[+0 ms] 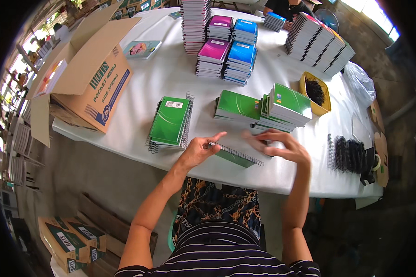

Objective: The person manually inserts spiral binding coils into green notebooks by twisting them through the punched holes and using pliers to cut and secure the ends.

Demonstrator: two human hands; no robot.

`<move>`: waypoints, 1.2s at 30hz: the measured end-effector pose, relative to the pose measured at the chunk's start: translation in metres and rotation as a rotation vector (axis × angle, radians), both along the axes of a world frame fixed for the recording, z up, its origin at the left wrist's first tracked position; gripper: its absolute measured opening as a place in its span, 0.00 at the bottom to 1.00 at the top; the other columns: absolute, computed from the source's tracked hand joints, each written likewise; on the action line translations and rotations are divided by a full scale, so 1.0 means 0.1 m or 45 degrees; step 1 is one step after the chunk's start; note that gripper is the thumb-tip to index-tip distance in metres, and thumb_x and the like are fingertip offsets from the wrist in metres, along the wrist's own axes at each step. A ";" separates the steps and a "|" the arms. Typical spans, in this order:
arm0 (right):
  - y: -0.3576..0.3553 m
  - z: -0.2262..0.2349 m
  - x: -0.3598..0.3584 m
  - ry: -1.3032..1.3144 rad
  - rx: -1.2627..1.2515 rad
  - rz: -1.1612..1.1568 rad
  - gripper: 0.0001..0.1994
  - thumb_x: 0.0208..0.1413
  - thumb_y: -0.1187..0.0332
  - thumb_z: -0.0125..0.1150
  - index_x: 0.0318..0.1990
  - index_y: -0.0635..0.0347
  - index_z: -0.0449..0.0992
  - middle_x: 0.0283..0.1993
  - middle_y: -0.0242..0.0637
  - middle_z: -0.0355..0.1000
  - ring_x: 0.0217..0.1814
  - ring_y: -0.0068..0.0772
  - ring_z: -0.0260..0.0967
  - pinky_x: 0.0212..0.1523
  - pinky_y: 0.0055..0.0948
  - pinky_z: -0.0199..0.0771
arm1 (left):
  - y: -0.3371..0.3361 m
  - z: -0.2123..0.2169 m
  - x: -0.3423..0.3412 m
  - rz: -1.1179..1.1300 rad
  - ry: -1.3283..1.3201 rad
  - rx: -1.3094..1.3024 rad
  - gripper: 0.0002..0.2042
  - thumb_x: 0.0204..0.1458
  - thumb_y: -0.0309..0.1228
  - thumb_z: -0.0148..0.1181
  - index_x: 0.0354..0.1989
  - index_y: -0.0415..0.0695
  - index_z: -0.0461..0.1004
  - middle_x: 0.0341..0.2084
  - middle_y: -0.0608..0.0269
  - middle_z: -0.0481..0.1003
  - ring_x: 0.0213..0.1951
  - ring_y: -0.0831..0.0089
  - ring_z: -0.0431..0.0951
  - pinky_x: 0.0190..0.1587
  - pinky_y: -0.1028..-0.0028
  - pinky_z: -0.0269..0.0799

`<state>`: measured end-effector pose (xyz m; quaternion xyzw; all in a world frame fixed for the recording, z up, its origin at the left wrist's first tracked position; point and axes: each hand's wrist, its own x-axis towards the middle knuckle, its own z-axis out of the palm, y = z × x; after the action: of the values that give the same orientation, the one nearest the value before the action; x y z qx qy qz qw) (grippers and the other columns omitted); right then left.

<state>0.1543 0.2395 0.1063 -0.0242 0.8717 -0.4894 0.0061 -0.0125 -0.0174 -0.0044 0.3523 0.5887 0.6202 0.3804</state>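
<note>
White counter, green notebook near edge, lying left to right. Left hand pinches left end of wire spiral; right hand blurry, fingers spread over right end.

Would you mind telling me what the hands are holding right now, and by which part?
A green spiral notebook: the left hand pinches the left end of its wire spiral; the right hand, blurred, is at the right end.

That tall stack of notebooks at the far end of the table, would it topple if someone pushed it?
Probably, if pushed near the top: the tall stack of notebooks is narrow for its height, higher than the purple stack beside it. It looks heavy, being many books deep, so a low push might just slide it on the white tablecloth.
</note>
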 end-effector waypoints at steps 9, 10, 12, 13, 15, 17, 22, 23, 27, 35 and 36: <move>0.24 -0.32 0.83 0.347 1.108 -0.840 0.25 0.36 0.66 0.77 0.48 0.50 0.81 0.63 0.40 0.66 0.68 0.48 0.56 0.66 0.48 0.50 | 0.02 0.18 0.04 -0.158 -0.042 0.219 0.44 0.48 0.48 0.69 0.71 0.48 0.54 0.59 0.63 0.72 0.64 0.70 0.66 0.61 0.75 0.62; -0.08 -0.31 0.56 0.430 0.820 -0.818 0.22 0.41 0.68 0.73 0.49 0.49 0.80 0.59 0.35 0.69 0.64 0.43 0.61 0.65 0.47 0.52 | -0.01 0.15 0.04 -0.166 -0.014 0.195 0.45 0.49 0.48 0.67 0.72 0.48 0.49 0.59 0.61 0.72 0.64 0.71 0.66 0.61 0.75 0.62; -0.68 -0.24 0.16 0.531 0.968 -0.432 0.20 0.49 0.73 0.65 0.53 0.53 0.77 0.52 0.32 0.73 0.59 0.33 0.66 0.66 0.43 0.54 | -0.06 0.09 0.02 -0.186 0.041 0.155 0.48 0.51 0.49 0.64 0.74 0.47 0.40 0.58 0.57 0.72 0.63 0.71 0.67 0.60 0.77 0.61; -0.84 -0.35 0.03 0.615 0.940 -0.374 0.21 0.49 0.73 0.64 0.54 0.56 0.75 0.49 0.33 0.72 0.59 0.31 0.66 0.65 0.45 0.54 | -0.02 0.11 0.03 -0.186 0.042 0.172 0.48 0.51 0.49 0.63 0.74 0.47 0.40 0.58 0.57 0.72 0.62 0.71 0.68 0.60 0.76 0.61; -0.95 -0.48 -0.12 0.603 0.924 -0.330 0.17 0.48 0.73 0.65 0.47 0.59 0.74 0.46 0.33 0.72 0.56 0.34 0.67 0.65 0.46 0.52 | -0.01 0.10 0.06 -0.150 0.041 0.203 0.47 0.52 0.50 0.62 0.74 0.46 0.41 0.58 0.57 0.72 0.62 0.72 0.68 0.61 0.76 0.60; -0.99 -0.49 -0.16 0.570 0.854 -0.426 0.13 0.47 0.73 0.66 0.41 0.59 0.74 0.44 0.33 0.71 0.53 0.34 0.67 0.65 0.47 0.52 | -0.01 0.06 0.05 -0.141 0.027 0.190 0.46 0.53 0.50 0.62 0.74 0.45 0.42 0.57 0.57 0.72 0.61 0.72 0.68 0.62 0.75 0.60; -0.97 -0.51 -0.16 0.754 0.888 -0.404 0.13 0.44 0.72 0.69 0.38 0.58 0.72 0.43 0.33 0.69 0.52 0.35 0.67 0.65 0.47 0.52 | -0.02 0.07 0.08 -0.146 0.001 0.186 0.43 0.54 0.50 0.61 0.73 0.43 0.48 0.57 0.56 0.72 0.61 0.71 0.68 0.63 0.72 0.59; -0.97 -0.53 -0.14 0.713 0.863 -0.425 0.14 0.45 0.73 0.69 0.39 0.57 0.73 0.44 0.34 0.70 0.52 0.36 0.67 0.65 0.46 0.52 | -0.02 0.07 0.09 -0.141 -0.006 0.199 0.42 0.54 0.51 0.60 0.72 0.43 0.50 0.57 0.55 0.72 0.61 0.71 0.68 0.63 0.72 0.59; -0.89 -0.47 -0.12 0.674 0.661 -0.604 0.16 0.45 0.77 0.67 0.44 0.57 0.74 0.49 0.38 0.71 0.52 0.41 0.68 0.63 0.43 0.56 | -0.01 0.04 0.11 -0.154 0.045 0.204 0.38 0.55 0.52 0.59 0.68 0.41 0.59 0.58 0.54 0.71 0.61 0.69 0.68 0.65 0.69 0.58; -0.23 -1.12 0.20 0.409 1.187 -0.527 0.27 0.54 0.62 0.64 0.61 0.55 0.66 0.60 0.52 0.62 0.64 0.52 0.57 0.61 0.57 0.55 | 0.04 0.14 0.18 -0.052 0.284 0.116 0.35 0.57 0.54 0.55 0.67 0.41 0.62 0.59 0.58 0.72 0.60 0.70 0.70 0.64 0.71 0.61; -0.22 -1.14 0.21 0.347 1.184 -0.583 0.26 0.55 0.62 0.63 0.61 0.55 0.66 0.58 0.52 0.63 0.63 0.52 0.57 0.61 0.57 0.55 | 0.05 0.20 0.21 -0.016 0.293 0.096 0.35 0.57 0.54 0.54 0.66 0.41 0.62 0.59 0.59 0.72 0.60 0.71 0.70 0.63 0.71 0.61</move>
<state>0.1756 0.2170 -0.0075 0.1084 0.9725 -0.0326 -0.2038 0.0082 -0.0128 0.0153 0.4390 0.6024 0.5950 0.3005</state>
